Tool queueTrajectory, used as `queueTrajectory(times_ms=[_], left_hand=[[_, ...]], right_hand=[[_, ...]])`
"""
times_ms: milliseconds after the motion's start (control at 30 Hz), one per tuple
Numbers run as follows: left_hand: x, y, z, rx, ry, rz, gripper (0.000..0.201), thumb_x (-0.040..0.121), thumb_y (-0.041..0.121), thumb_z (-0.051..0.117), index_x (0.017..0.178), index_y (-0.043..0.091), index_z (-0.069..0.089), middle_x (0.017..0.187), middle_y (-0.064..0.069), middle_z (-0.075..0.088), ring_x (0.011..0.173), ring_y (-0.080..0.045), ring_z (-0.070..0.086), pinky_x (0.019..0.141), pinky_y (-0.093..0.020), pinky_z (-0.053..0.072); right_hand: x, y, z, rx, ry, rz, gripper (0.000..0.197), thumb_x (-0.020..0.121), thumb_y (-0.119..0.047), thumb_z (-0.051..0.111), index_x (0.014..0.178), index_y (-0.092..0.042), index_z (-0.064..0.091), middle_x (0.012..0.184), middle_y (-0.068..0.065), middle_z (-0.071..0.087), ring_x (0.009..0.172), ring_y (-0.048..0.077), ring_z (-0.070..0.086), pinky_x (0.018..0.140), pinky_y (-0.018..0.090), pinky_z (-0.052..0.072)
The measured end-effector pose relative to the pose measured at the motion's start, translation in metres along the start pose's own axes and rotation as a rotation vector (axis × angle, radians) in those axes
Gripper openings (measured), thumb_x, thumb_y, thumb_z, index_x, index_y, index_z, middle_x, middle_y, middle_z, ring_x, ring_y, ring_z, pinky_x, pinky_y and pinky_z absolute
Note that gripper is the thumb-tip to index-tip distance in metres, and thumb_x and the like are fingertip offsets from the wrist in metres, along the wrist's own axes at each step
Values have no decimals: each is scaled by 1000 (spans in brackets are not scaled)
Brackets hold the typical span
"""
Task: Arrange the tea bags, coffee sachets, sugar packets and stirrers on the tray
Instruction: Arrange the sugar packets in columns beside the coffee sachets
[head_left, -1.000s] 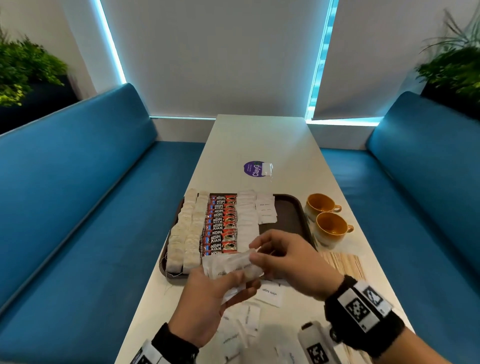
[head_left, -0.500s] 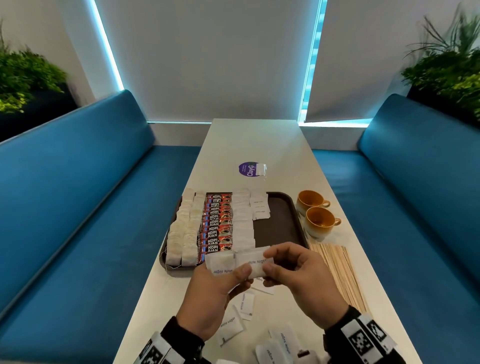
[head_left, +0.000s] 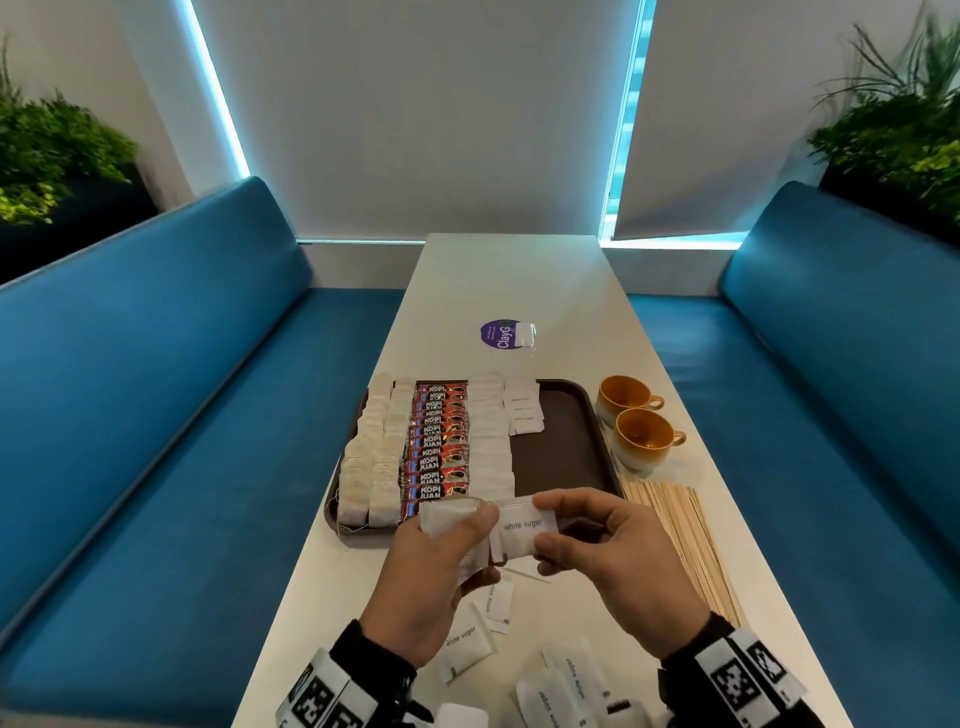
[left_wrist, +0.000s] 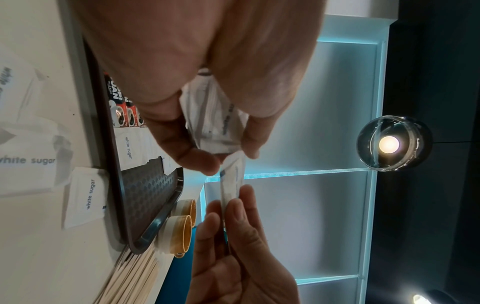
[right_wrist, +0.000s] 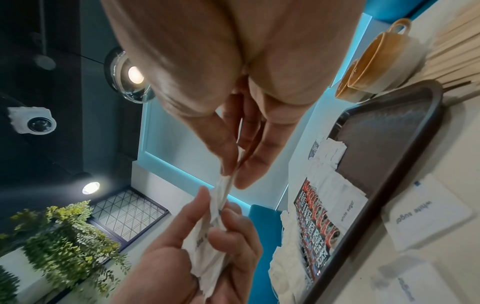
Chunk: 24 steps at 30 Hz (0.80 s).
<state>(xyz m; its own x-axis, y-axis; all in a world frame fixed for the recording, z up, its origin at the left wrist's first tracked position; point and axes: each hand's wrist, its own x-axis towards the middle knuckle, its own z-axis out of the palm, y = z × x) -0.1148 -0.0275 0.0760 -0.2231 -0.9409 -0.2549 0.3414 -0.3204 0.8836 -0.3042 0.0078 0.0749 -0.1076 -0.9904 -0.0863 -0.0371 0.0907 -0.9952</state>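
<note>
A dark tray (head_left: 566, 441) holds rows of tea bags (head_left: 369, 467), red coffee sachets (head_left: 439, 447) and white sugar packets (head_left: 488, 441); its right part is bare. My left hand (head_left: 480, 545) grips a small stack of sugar packets (head_left: 447, 519) above the tray's near edge. My right hand (head_left: 543, 525) pinches one "white sugar" packet (head_left: 519, 530) by its right end, its left end still against the stack. The left wrist view shows this packet (left_wrist: 232, 181) edge-on between both hands. Wooden stirrers (head_left: 685, 540) lie on the table right of the tray.
Loose sugar packets (head_left: 467, 649) lie on the white table below my hands, more of them (head_left: 571, 680) near its front edge. Two orange cups (head_left: 644, 436) stand right of the tray. A purple sticker (head_left: 501, 334) is further back. Blue benches flank the table.
Both hands were bunched on the packet stack; now the right hand has drawn one packet out to the right, flat and facing up.
</note>
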Motion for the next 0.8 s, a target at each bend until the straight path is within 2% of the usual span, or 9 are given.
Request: queueTrajectory(times_ms=[133, 267, 433, 567, 633, 700, 800], left_hand=[[2, -2, 0, 38, 62, -16, 25, 88, 15, 74, 112, 9, 68, 104, -16, 76, 78, -23, 69, 59, -34, 52], [5, -3, 0, 29, 74, -42, 23, 89, 14, 73, 111, 9, 69, 104, -17, 76, 77, -24, 68, 59, -34, 51], [12, -2, -1, 12, 53, -51, 17, 92, 15, 70, 109, 13, 69, 104, -13, 77, 84, -27, 72, 64, -36, 57], [25, 0, -3, -60, 63, -66, 25, 93, 18, 68, 118, 13, 67, 107, -10, 77, 90, -27, 75, 71, -38, 62], [33, -1, -7, -123, 80, -96, 29, 95, 12, 64, 123, 5, 65, 106, -16, 76, 90, -34, 72, 78, -41, 63], [39, 0, -13, -161, 82, -132, 32, 96, -1, 55, 127, 0, 61, 113, -25, 72, 99, -43, 71, 85, -45, 62], [45, 1, -21, -188, 84, -154, 38, 93, -12, 40, 126, -5, 58, 120, -30, 68, 104, -47, 69, 86, -49, 60]], right_hand=[[-1, 0, 1, -19, -12, -7, 30, 84, 0, 79, 109, -16, 78, 96, -2, 79, 84, 26, 76, 71, 27, 62], [2, 1, 0, -5, -21, 9, 34, 82, 0, 80, 111, -17, 78, 98, 2, 79, 85, 28, 76, 72, 30, 63], [10, 0, 2, 48, -31, 20, 33, 83, 2, 79, 110, -16, 78, 101, 6, 78, 89, 30, 76, 73, 33, 63], [26, -5, -1, 59, -46, 70, 25, 85, 2, 76, 105, -11, 78, 99, 7, 78, 88, 31, 76, 73, 32, 63], [44, -6, -5, 95, 9, 112, 25, 85, 4, 75, 106, -9, 76, 98, 10, 78, 88, 30, 77, 71, 31, 64], [70, -5, -11, 71, 76, 126, 25, 86, 4, 74, 107, -9, 74, 101, 12, 76, 89, 27, 77, 73, 32, 64], [122, 2, -22, -29, 155, 144, 24, 86, 1, 76, 107, -12, 73, 107, 11, 73, 89, 25, 77, 74, 31, 64]])
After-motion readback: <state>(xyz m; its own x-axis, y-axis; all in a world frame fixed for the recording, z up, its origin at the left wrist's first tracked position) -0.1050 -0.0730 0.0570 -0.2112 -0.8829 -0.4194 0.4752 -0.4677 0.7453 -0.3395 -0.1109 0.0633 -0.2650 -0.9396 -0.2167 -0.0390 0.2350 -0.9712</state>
